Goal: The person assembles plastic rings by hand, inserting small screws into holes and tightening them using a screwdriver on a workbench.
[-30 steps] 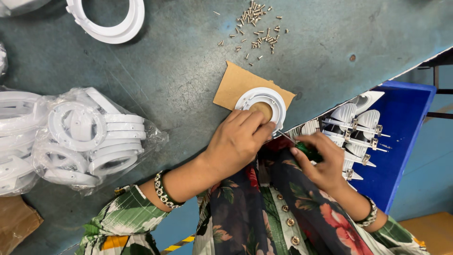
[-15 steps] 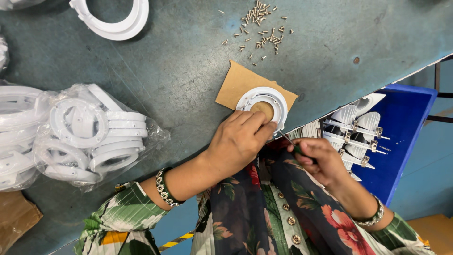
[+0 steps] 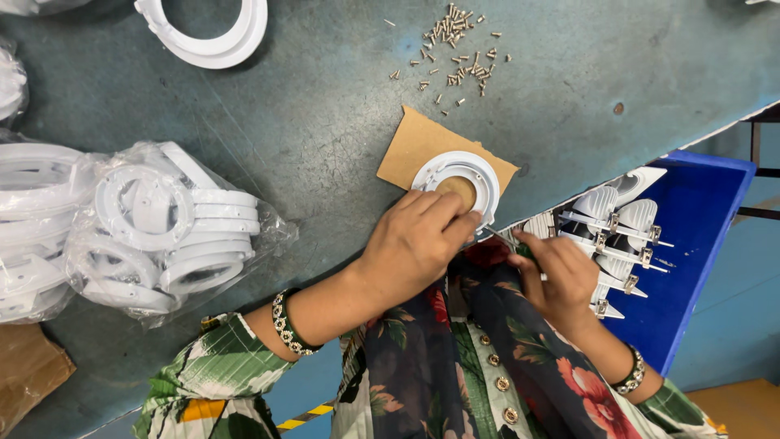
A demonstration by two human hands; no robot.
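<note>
Since the earlier frame, the right hand (image 3: 561,276) has crept in toward the ring (image 3: 455,185), and its screwdriver (image 3: 505,240) now angles up at the ring's lower right edge; the left hand (image 3: 410,244) has barely budged.

Sweeping from the left: a clear bag of rings (image 3: 154,232) slumps on the green table (image 3: 325,114), with more bagged rings cut off at the left edge. A brown scrap of cardboard (image 3: 28,370) pokes in at the bottom left corner. Up top, a loose stack of white rings (image 3: 213,36) runs out of the frame.

Centre now. Small screws (image 3: 455,53) lie scattered on the table, well apart from the work. Below them sits a card (image 3: 414,146), tilted, and the white ring lies flat on it, close to the table's near edge. The left hand comes in over that edge, wrist wearing a beaded bracelet (image 3: 288,325), fingers pressed together and curled onto the ring's lower rim, pinning it down.

Just right of that, the right hand hangs off the table over the floral lap, fingers bunched and pinching the screwdriver's handle; the thin shaft shows between the two hands, and whether its tip touches the ring I cannot tell.

Far right, a blue bin (image 3: 699,244) stands below table level, holding white fixtures (image 3: 613,228) with metal spring clips.
</note>
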